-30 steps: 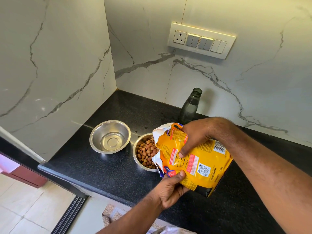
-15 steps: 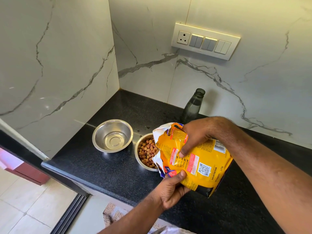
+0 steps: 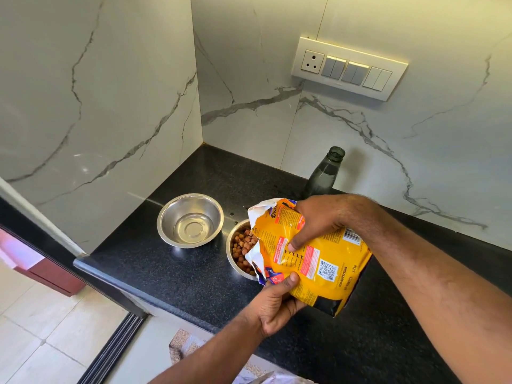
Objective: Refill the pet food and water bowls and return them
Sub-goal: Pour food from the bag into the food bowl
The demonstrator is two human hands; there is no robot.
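A yellow pet food bag [image 3: 313, 259] is tipped leftward, its torn mouth over a steel bowl [image 3: 232, 261] holding brown kibble [image 3: 243, 246]. My right hand [image 3: 318, 220] grips the bag from above, thumb pressed on its front. My left hand [image 3: 277, 303] holds the bag's lower edge from beneath, thumb on the front. To the left stands a second steel bowl [image 3: 190, 220]; it holds no kibble, and I cannot tell whether it holds water. A dark uncapped bottle [image 3: 324, 173] stands behind the bag by the wall.
Everything sits on a black speckled countertop [image 3: 171, 273] in a corner of marble-look walls. A switch panel with a socket [image 3: 349, 68] is on the back wall. The counter's front edge drops to a tiled floor [image 3: 41, 328] at lower left.
Both hands and the bag keep the same pose over the bowl. Only the camera view has shifted slightly.
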